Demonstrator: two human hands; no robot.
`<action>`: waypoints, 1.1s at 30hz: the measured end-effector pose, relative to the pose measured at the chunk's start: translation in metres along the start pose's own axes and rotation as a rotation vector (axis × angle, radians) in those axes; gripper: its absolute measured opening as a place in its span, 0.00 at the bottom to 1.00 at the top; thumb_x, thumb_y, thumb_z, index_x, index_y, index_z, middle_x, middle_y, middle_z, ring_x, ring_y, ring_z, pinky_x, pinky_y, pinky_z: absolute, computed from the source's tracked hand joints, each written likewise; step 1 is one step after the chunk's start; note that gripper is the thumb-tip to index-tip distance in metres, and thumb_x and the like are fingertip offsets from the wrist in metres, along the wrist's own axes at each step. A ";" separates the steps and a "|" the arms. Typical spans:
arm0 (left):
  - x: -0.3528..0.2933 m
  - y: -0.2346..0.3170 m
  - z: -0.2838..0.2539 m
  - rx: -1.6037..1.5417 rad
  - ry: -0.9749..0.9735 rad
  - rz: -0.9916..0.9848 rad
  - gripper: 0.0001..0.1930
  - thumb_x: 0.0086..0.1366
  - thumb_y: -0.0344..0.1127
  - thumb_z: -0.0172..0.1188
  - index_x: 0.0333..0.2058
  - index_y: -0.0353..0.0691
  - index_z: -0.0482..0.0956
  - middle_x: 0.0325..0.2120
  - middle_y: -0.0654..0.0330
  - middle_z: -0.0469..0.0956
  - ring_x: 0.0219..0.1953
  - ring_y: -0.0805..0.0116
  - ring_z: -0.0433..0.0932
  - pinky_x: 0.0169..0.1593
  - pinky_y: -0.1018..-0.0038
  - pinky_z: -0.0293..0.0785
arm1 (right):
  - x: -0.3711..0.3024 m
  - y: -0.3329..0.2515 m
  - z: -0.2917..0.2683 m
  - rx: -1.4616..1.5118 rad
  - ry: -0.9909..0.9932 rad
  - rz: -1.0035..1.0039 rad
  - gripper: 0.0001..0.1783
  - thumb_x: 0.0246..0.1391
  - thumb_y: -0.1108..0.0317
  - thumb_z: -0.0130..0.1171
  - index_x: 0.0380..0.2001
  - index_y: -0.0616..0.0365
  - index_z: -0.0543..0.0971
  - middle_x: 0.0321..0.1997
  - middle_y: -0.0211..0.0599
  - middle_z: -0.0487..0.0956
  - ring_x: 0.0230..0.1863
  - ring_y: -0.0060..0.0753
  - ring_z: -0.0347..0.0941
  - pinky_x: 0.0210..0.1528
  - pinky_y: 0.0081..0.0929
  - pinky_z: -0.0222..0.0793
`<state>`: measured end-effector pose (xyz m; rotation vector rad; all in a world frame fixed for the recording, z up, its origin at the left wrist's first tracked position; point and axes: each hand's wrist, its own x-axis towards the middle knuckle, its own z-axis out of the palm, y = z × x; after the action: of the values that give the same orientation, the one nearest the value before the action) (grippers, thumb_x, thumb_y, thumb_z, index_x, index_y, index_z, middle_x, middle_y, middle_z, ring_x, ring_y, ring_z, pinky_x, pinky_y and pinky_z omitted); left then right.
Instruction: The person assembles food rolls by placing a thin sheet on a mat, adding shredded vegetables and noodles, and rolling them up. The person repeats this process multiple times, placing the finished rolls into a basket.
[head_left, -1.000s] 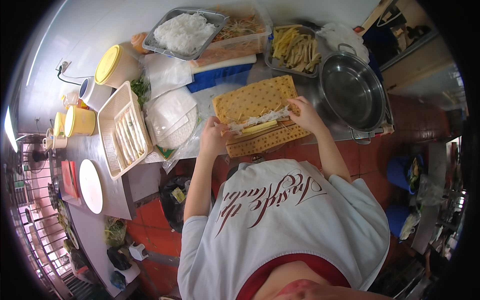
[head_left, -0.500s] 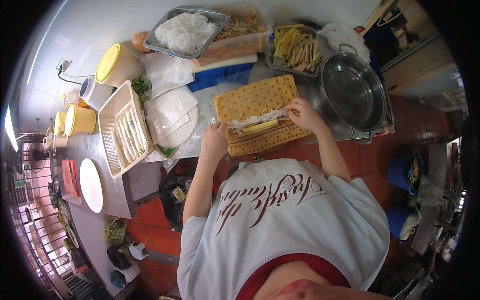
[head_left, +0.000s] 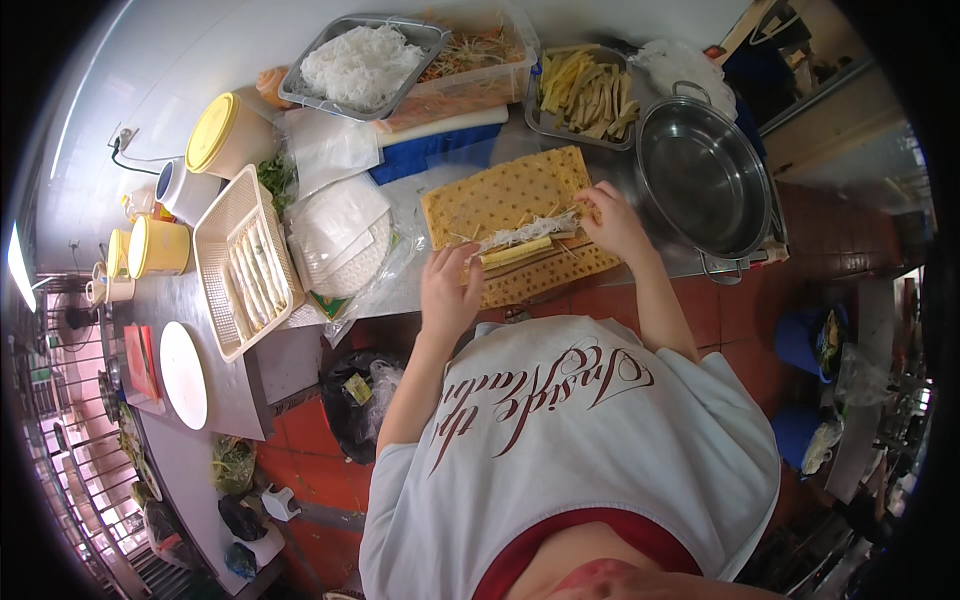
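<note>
A yellow patterned mat (head_left: 510,185) lies at the table's front edge, with a thin see-through sheet faintly showing on it. Across its middle runs a line of filling: white noodles (head_left: 535,231) with a yellow strip (head_left: 517,252) along the near side. My left hand (head_left: 450,285) bends its fingers over the filling's left end, thumb toward the yellow strip. At the right end my right hand (head_left: 612,222) pinches its fingertips together beside the noodles. Whatever thin thing either hand grips is too small to make out.
Left of the mat are white round sheets (head_left: 345,235) and a cream basket (head_left: 210,285) of finished rolls (head_left: 258,275). Behind stand a noodle tray (head_left: 290,80), a tub of shredded vegetables (head_left: 480,55) and a tray of strips (head_left: 590,95). A steel pot (head_left: 705,180) sits right.
My left hand has moved right, from the mat's left edge onto the filling's left end. My right hand has risen slightly and stays by the right end.
</note>
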<state>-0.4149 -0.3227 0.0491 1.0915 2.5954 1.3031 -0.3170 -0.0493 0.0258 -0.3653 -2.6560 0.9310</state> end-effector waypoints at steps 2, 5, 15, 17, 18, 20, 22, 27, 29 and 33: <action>0.004 0.007 0.012 -0.356 -0.106 -0.204 0.13 0.63 0.38 0.51 0.40 0.38 0.78 0.39 0.56 0.78 0.39 0.61 0.74 0.44 0.67 0.67 | 0.003 -0.031 0.002 0.253 -0.119 -0.076 0.12 0.47 0.72 0.60 0.38 0.58 0.77 0.40 0.37 0.73 0.40 0.33 0.72 0.42 0.28 0.69; 0.022 0.008 0.027 -0.905 -0.303 -0.549 0.20 0.67 0.47 0.44 0.43 0.38 0.78 0.42 0.61 0.78 0.41 0.68 0.72 0.46 0.70 0.65 | 0.008 -0.059 0.015 0.425 -0.223 -0.156 0.13 0.46 0.74 0.62 0.38 0.57 0.78 0.40 0.34 0.74 0.40 0.30 0.73 0.41 0.26 0.69; 0.020 -0.017 0.028 -1.573 -0.338 -0.843 0.31 0.65 0.60 0.41 0.54 0.40 0.69 0.52 0.50 0.72 0.50 0.63 0.70 0.53 0.68 0.62 | 0.007 -0.037 0.050 0.616 -0.166 -0.019 0.07 0.49 0.74 0.60 0.34 0.60 0.78 0.32 0.35 0.78 0.30 0.30 0.73 0.35 0.24 0.70; 0.019 -0.015 0.025 -1.558 -0.287 -0.871 0.31 0.65 0.60 0.41 0.55 0.41 0.68 0.53 0.49 0.71 0.53 0.61 0.69 0.55 0.65 0.60 | 0.006 -0.035 0.051 0.577 -0.158 -0.016 0.06 0.50 0.73 0.60 0.33 0.60 0.78 0.32 0.35 0.78 0.30 0.31 0.73 0.35 0.25 0.70; 0.019 -0.013 0.023 -1.562 -0.280 -0.885 0.30 0.65 0.60 0.41 0.55 0.42 0.68 0.53 0.49 0.71 0.53 0.60 0.69 0.57 0.64 0.59 | 0.006 -0.037 0.049 0.558 -0.156 -0.014 0.06 0.50 0.73 0.60 0.33 0.60 0.78 0.32 0.36 0.77 0.30 0.31 0.73 0.35 0.25 0.70; 0.018 -0.011 0.022 -1.593 -0.281 -0.891 0.30 0.65 0.59 0.42 0.55 0.42 0.67 0.53 0.48 0.71 0.55 0.58 0.68 0.59 0.62 0.57 | 0.004 -0.050 0.046 0.512 -0.112 -0.134 0.06 0.50 0.73 0.60 0.33 0.60 0.78 0.31 0.36 0.77 0.30 0.31 0.73 0.35 0.25 0.70; 0.016 -0.010 0.023 -1.650 -0.299 -0.873 0.30 0.65 0.59 0.42 0.56 0.42 0.67 0.53 0.47 0.71 0.57 0.57 0.67 0.62 0.60 0.54 | 0.004 -0.056 0.047 0.490 -0.095 -0.177 0.06 0.50 0.73 0.60 0.33 0.60 0.78 0.31 0.36 0.77 0.30 0.31 0.73 0.35 0.26 0.70; 0.016 -0.005 0.020 -1.751 -0.264 -0.901 0.29 0.65 0.56 0.44 0.55 0.39 0.66 0.53 0.46 0.70 0.57 0.55 0.67 0.62 0.59 0.55 | 0.003 -0.045 0.057 0.474 -0.057 -0.204 0.08 0.49 0.73 0.61 0.34 0.61 0.78 0.31 0.35 0.78 0.32 0.29 0.75 0.36 0.24 0.71; 0.016 -0.003 0.020 -1.734 -0.227 -0.873 0.28 0.65 0.54 0.45 0.55 0.38 0.66 0.53 0.47 0.70 0.57 0.55 0.67 0.61 0.59 0.57 | 0.001 -0.042 0.057 0.578 -0.100 -0.060 0.08 0.50 0.73 0.61 0.35 0.61 0.79 0.32 0.35 0.78 0.32 0.26 0.75 0.36 0.22 0.71; 0.014 -0.005 0.025 -1.630 -0.163 -0.821 0.27 0.65 0.51 0.45 0.55 0.38 0.65 0.53 0.48 0.69 0.56 0.54 0.68 0.60 0.59 0.60 | -0.001 -0.047 0.055 0.666 -0.170 0.078 0.07 0.53 0.73 0.59 0.36 0.62 0.79 0.33 0.33 0.80 0.33 0.19 0.74 0.38 0.19 0.70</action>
<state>-0.4203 -0.2994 0.0329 -0.1652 0.8254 1.9968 -0.3427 -0.1159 0.0143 -0.2334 -2.2902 1.8496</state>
